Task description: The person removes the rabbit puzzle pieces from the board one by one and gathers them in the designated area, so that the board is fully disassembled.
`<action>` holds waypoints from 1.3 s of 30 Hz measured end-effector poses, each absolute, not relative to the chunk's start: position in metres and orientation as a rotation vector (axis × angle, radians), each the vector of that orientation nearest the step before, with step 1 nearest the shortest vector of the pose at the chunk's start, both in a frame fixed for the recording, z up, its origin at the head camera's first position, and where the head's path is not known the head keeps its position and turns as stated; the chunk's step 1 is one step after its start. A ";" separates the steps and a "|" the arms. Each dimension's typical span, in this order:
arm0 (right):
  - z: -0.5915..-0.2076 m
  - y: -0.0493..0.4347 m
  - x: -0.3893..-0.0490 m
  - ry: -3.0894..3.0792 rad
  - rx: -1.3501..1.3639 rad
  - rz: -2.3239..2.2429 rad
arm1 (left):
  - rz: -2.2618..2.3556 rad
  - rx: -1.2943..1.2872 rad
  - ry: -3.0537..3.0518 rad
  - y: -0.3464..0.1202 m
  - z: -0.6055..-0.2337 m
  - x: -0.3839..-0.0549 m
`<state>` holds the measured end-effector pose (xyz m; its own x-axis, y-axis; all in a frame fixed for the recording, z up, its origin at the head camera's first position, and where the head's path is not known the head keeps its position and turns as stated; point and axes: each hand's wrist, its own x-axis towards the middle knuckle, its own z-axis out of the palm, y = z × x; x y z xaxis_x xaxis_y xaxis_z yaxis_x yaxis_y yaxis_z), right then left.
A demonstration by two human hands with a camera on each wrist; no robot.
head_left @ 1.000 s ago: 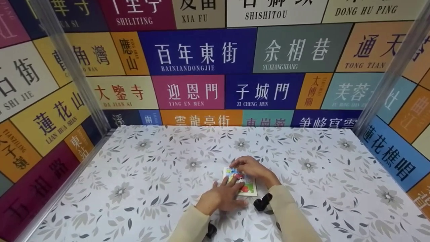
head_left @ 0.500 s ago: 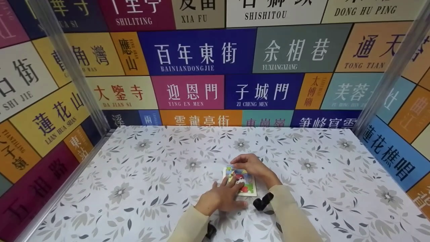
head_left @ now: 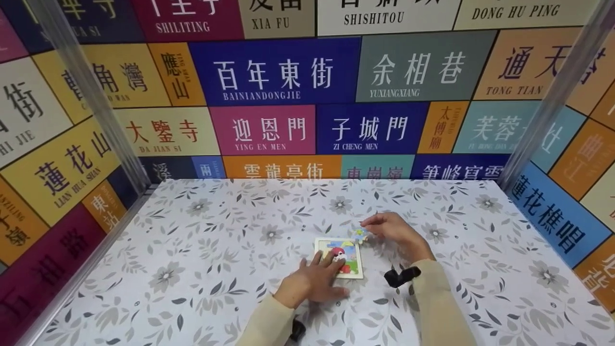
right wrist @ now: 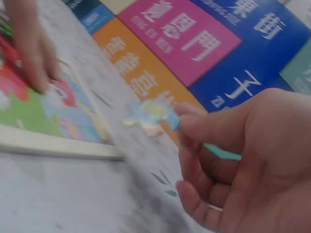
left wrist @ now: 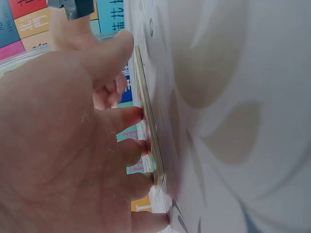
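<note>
A small square jigsaw puzzle (head_left: 354,270) with a pale frame and a colourful picture lies flat on the table. My left hand (head_left: 317,279) rests on its left part, fingers spread and covering some of the picture. From the left wrist view, several fingertips of that hand (left wrist: 63,136) touch the board (left wrist: 150,119), seen edge-on. Just past the puzzle's upper right corner, my right hand (head_left: 398,230) pinches a jigsaw piece (head_left: 359,234) between thumb and finger. Blue with yellow, the piece (right wrist: 150,116) is held off the board and looks blurred in the right wrist view.
A white tablecloth (head_left: 230,230) with grey flowers and leaves covers the table. Behind it stands a wall of coloured sign panels (head_left: 269,129). Clear upright posts (head_left: 110,110) rise at both back corners. Black straps with mounts (head_left: 402,276) are on both wrists.
My right hand has moved right and slightly away from the puzzle, taking a jigsaw piece off the board. The left hand stays on the puzzle. The head view has shifted slightly.
</note>
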<state>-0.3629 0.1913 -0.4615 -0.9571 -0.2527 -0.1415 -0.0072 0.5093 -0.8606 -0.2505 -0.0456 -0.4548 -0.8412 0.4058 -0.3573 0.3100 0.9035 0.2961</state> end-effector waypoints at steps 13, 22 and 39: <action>-0.479 0.199 -0.360 2.627 0.079 -1.405 | 0.328 0.524 2.622 -0.047 -0.458 -0.251; -0.469 0.184 -0.359 2.666 0.007 -1.461 | 0.345 0.509 2.608 -0.048 -0.455 -0.250; -0.469 0.133 -0.351 2.646 -0.421 -1.216 | 0.323 0.553 2.641 -0.048 -0.456 -0.250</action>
<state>-0.3513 0.1329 -0.4689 -0.9395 -0.3369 -0.0613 -0.1729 0.6212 -0.7643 -0.2502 -0.0482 -0.4564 -0.8322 0.4270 -0.3537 0.3292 0.8938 0.3045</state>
